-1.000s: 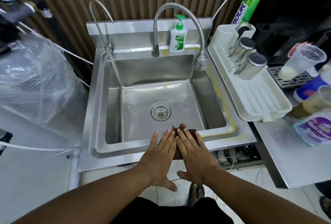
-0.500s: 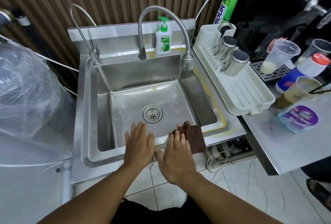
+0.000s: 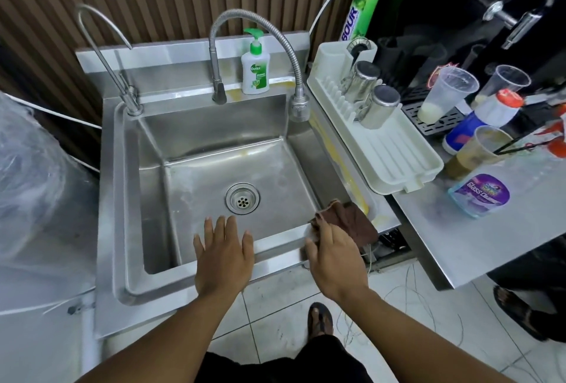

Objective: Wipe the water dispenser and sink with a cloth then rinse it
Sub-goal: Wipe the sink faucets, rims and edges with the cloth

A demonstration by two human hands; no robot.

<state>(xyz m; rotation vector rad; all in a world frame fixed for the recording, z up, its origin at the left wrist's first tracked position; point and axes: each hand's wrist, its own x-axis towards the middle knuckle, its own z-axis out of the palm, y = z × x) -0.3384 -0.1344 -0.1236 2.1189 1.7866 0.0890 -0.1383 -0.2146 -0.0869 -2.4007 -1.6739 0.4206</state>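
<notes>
The steel sink (image 3: pixel 118 199) has a round drain (image 3: pixel 242 199) in its basin. A brown cloth (image 3: pixel 352 220) lies on the sink's front right corner. My right hand (image 3: pixel 335 255) rests on the cloth's near edge, its fingers curled onto it. Over the front rim, left of the cloth, my left hand (image 3: pixel 222 255) is spread flat and holds nothing. A thin gooseneck water tap (image 3: pixel 132 101) stands at the back left. A flexible steel faucet (image 3: pixel 298 104) hangs over the basin's right side.
A Dettol soap pump (image 3: pixel 254 72) stands on the back ledge. The white drying rack (image 3: pixel 398 156) with two steel cups borders the sink's right side. Plastic cups and a glass cleaner pouch (image 3: pixel 481 194) crowd the right counter. A plastic-wrapped bulk (image 3: pixel 33 180) sits at left.
The cloth and my right hand have slid right along the front rim to the corner. My left hand came off the cloth and stays spread over the rim.
</notes>
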